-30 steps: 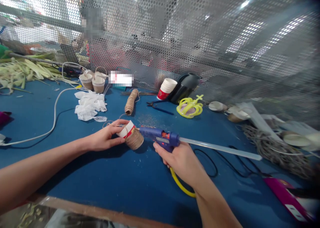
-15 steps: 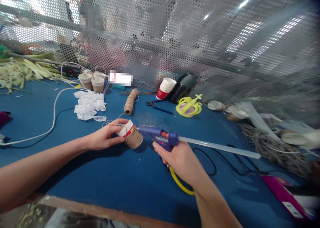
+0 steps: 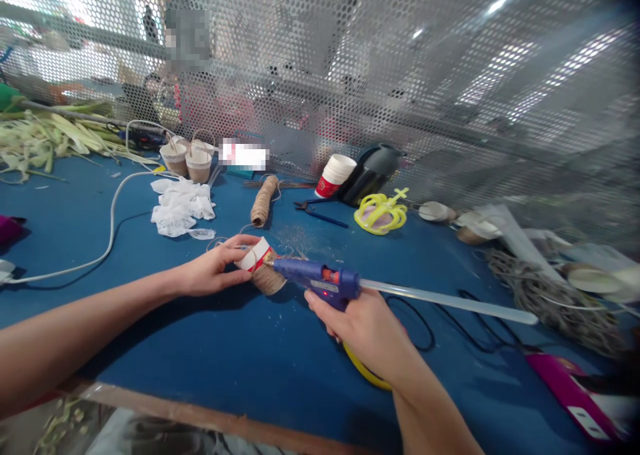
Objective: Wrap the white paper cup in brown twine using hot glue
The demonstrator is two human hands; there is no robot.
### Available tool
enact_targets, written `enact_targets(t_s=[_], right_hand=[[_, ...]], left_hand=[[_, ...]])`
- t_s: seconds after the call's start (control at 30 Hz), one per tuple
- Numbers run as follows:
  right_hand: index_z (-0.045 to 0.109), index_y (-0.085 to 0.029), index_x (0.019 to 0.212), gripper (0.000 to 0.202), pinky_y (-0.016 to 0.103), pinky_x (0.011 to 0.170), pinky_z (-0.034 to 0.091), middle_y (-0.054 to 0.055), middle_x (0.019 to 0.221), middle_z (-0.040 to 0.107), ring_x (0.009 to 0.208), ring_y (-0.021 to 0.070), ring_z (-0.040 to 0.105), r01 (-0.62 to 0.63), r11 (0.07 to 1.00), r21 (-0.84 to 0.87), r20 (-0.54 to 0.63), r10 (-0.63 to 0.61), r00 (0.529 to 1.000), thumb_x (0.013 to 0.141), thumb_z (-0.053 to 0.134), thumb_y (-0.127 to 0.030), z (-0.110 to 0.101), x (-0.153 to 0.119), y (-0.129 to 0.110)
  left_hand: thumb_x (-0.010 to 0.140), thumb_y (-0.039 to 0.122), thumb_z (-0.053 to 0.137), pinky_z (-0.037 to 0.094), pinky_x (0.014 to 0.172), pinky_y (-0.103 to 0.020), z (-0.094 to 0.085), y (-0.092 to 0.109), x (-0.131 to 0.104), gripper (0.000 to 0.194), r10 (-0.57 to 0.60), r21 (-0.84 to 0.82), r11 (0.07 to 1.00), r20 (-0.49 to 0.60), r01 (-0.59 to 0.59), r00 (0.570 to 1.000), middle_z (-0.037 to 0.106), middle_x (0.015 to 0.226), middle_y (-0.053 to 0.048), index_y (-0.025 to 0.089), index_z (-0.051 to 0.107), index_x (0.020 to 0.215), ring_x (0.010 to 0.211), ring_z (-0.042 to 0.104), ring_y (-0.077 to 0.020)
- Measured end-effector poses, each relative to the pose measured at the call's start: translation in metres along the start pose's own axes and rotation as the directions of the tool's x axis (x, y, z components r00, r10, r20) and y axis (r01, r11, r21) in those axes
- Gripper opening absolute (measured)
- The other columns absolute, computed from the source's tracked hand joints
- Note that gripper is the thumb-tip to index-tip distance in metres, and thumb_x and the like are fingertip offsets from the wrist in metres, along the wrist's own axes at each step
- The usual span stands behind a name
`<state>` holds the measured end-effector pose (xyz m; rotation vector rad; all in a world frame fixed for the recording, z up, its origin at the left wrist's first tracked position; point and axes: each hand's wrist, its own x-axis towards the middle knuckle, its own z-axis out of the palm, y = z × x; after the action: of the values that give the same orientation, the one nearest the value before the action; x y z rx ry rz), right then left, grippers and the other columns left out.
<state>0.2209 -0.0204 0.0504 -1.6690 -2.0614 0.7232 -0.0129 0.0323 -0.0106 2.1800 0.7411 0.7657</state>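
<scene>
Cup (image 3: 269, 282) tilted just over the table (image 3: 240, 362), near its middle; lower part wound with twine, red and white band bare above the winding. Left hand (image 3: 215, 268): fingers closed on the bare white end, thumb on the near side. Right hand (image 3: 367, 325): fingers wrapped around the handle of a blue glue gun (image 3: 315, 278), small red light lit on its side. Nozzle at the upper edge of the winding; contact cannot be told. Clear glue stick (image 3: 450, 302) projects from the gun's rear. Beyond the cup: twine spool (image 3: 264, 203) lying on its side, pliers (image 3: 323, 216) to its right, then yellow crown (image 3: 381, 223). White bundle (image 3: 183, 207) left of the spool.
</scene>
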Motion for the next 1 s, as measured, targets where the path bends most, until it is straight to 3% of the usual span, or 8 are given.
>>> enact_targets(t_s=[0.2, 0.6, 0.8, 1.0], right_hand=[[0.054, -0.018, 0.058, 0.022, 0.022, 0.041, 0.043, -0.002, 0.042, 0.053, 0.039, 0.0113, 0.05, -0.071, 0.989, 0.126, -0.037, 0.076, 0.996, 0.074, 0.053, -0.033, -0.003, 0.006, -0.002], [0.054, -0.017, 0.058, 0.021, 0.021, 0.04, 0.041, -0.003, 0.041, 0.051, 0.037, 0.0103, 0.048, -0.099, 0.986, 0.133, -0.041, 0.106, 0.994, 0.074, 0.052, -0.031, 0.0, 0.009, -0.001], [0.049, -0.019, 0.054, 0.025, 0.022, 0.041, 0.04, -0.003, 0.04, 0.05, 0.037, 0.01, 0.048, -0.053, 0.994, 0.092, -0.012, 0.055, 0.998, 0.076, 0.051, -0.032, -0.001, 0.003, -0.004], [0.055, -0.02, 0.059, 0.023, 0.023, 0.042, 0.039, -0.004, 0.039, 0.051, 0.039, 0.0119, 0.049, 0.037, 0.999, 0.018, -0.031, -0.036, 0.999, 0.076, 0.05, -0.034, 0.004, -0.003, -0.001]], left_hand=[[0.085, 0.021, 0.046, 0.031, 0.102, -0.038, -0.001, 0.002, 0.001, 0.014, -0.005, -0.017, 1.0, 0.003, 0.005, 1.0, 0.042, 0.125, -0.014, 0.013, 0.057, 0.09, 0.122, 0.035, -0.0225], [0.084, 0.021, 0.046, 0.03, 0.102, -0.039, -0.001, 0.001, 0.001, 0.015, -0.012, -0.001, 1.0, 0.011, 0.012, 1.0, 0.042, 0.124, -0.015, 0.012, 0.056, 0.092, 0.123, 0.034, -0.0237], [0.084, 0.021, 0.046, 0.031, 0.101, -0.038, -0.001, 0.002, 0.001, 0.015, -0.005, -0.016, 1.0, -0.003, 0.004, 1.0, 0.044, 0.123, -0.014, 0.012, 0.057, 0.091, 0.121, 0.036, -0.0228], [0.085, 0.022, 0.046, 0.031, 0.102, -0.04, 0.0, 0.001, 0.001, 0.018, -0.017, 0.008, 1.0, -0.011, 0.018, 1.0, 0.044, 0.124, -0.013, 0.014, 0.057, 0.096, 0.122, 0.035, -0.0227]])
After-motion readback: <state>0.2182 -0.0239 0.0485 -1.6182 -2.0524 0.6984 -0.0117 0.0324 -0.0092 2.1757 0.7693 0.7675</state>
